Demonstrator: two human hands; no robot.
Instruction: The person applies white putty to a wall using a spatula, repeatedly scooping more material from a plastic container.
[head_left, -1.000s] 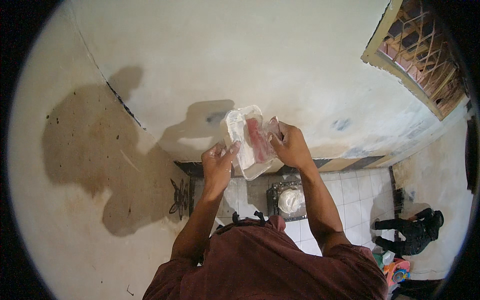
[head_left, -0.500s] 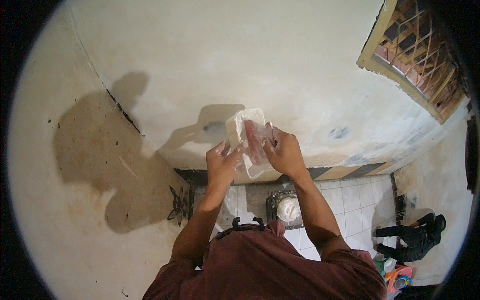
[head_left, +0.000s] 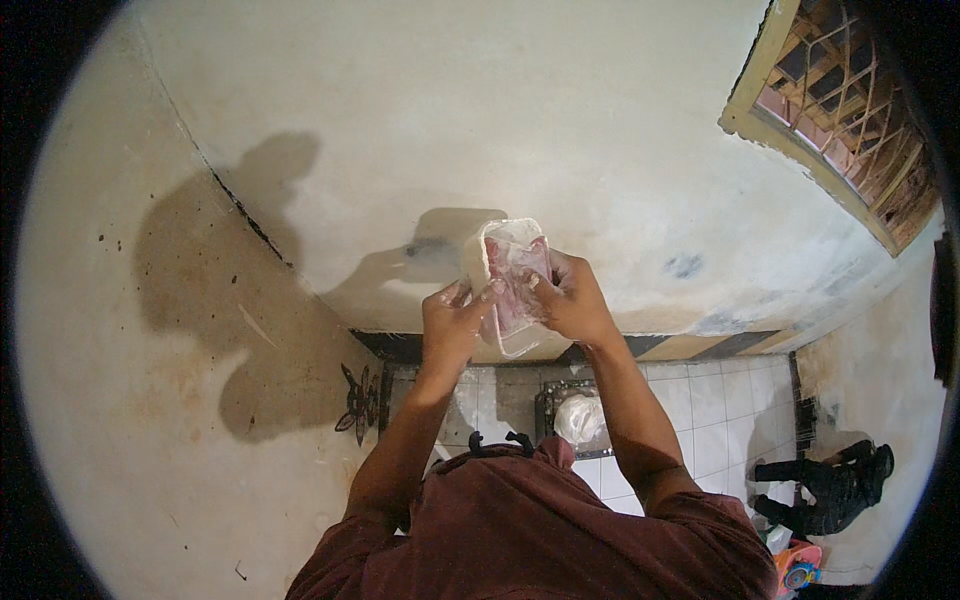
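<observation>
My left hand (head_left: 452,318) is closed round the near left side of a whitish rectangular plastic container (head_left: 488,240), its thumb over the rim. The container is tilted, and its open side faces me. Across the opening lies a flat, pinkish-red piece (head_left: 512,262) smeared with white; I cannot make out its kind. My right hand (head_left: 578,305) grips this piece at its right side, thumb pressed on its whitened face and fingers mostly hidden behind. White residue shows on the fingers of both hands.
A pale patched wall (head_left: 600,140) rises in front, with a latticed window (head_left: 845,110) at upper right. Below my hands, a white bundle (head_left: 582,418) sits on a dark-edged stand (head_left: 546,412) over white floor tiles (head_left: 708,400). Dark clothing-like material (head_left: 835,488) lies at right.
The pinkish piece has turned from a narrow, tilted position to show a broader, white-smeared face. My right thumb has moved onto that face. My left hand keeps hold of the container.
</observation>
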